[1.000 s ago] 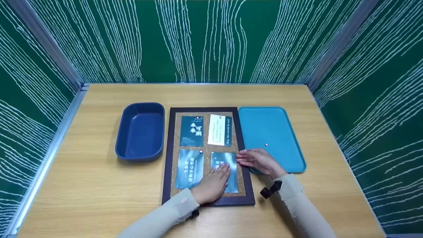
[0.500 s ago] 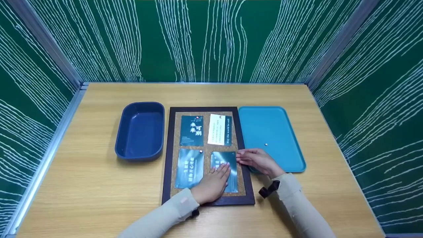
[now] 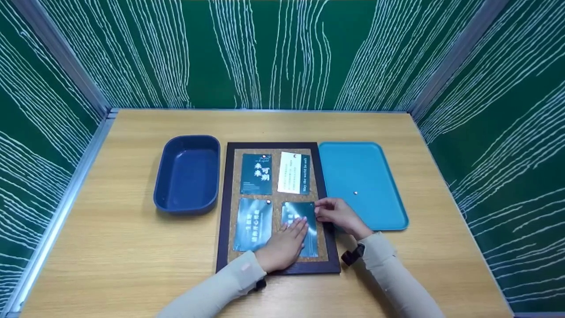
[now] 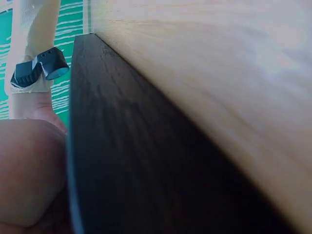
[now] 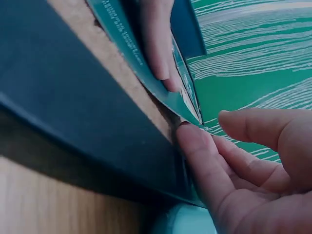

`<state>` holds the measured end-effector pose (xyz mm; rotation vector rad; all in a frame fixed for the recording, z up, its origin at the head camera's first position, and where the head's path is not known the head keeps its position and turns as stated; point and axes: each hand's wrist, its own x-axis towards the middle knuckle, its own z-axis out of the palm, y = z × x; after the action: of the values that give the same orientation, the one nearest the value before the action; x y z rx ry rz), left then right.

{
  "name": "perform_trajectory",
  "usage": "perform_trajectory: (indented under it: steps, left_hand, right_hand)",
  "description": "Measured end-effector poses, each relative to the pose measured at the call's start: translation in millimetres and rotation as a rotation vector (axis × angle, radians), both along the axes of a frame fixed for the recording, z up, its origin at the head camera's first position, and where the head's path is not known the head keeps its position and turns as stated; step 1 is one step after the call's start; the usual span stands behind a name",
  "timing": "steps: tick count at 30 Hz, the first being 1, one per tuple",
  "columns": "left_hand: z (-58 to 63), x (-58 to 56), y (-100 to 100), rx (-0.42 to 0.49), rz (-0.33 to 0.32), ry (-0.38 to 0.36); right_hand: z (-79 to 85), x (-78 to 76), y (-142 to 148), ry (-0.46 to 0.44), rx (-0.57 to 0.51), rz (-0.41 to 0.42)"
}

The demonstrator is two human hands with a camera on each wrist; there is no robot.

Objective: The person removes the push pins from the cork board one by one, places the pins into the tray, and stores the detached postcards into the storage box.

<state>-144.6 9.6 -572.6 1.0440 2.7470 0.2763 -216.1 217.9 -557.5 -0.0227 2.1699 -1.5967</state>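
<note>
Your right hand has slid slightly left since half a second ago, and your forearm has swung inward with it. Its fingertips now meet the upper right corner of the card, where before they lay a little further out. In the right wrist view that corner bends up from the cork, one fingertip touches it, and another digit stands apart with a gap between, so that grip is fairly wide. Your left hand has kept its place, fingers spread flat and pressing on the card; its grip is wide too.

The card lies in the lower right quarter of the board, as it did before. The other three cards have stayed put, one to its left and two above, each with a pin near its top edge.

Nothing else on the desk has changed: the blue tub stands just left of the board, the teal tray sits against its right side, and a loose pin rests on the tray
</note>
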Motion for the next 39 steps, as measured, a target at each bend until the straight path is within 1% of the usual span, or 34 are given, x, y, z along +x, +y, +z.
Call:
perform_trajectory:
  steps: [5, 10, 15, 19, 22, 28, 35, 39]
  left_hand:
    - [1.0, 0.8, 0.0, -0.012, -0.014, 0.023]
    - [1.9, 1.1, -1.3, -0.001, -0.022, 0.039]
    - [1.8, 1.6, -2.0, 0.003, -0.027, 0.044]
    - [1.1, 1.1, -2.1, 0.002, -0.028, 0.038]
    - [1.2, 0.5, -1.9, -0.001, -0.028, 0.030]
    - [3.2, 0.0, -1.4, 0.001, -0.024, 0.015]
    - [2.3, -0.9, -1.4, -0.001, -0.015, 0.017]
    - [3.1, -2.7, -2.9, 0.011, -0.027, -0.013]
  right_hand:
    - [-2.3, 1.3, -3.6, 0.057, 0.012, 0.010]
    - [-1.1, 2.8, -5.9, 0.069, 0.020, 0.001]
    - [-0.6, 3.4, -6.6, 0.088, 0.053, 0.020]
    - [-0.3, 2.6, -8.5, 0.056, 0.102, 0.016]
    - [-0.6, 1.7, -10.1, 0.051, 0.140, 0.010]
    - [-2.8, 0.1, -10.6, 0.046, 0.166, 0.001]
    - [-2.1, -0.2, -12.8, 0.094, 0.213, 0.008]
    - [-2.0, -0.5, -13.8, 0.094, 0.231, 0.001]
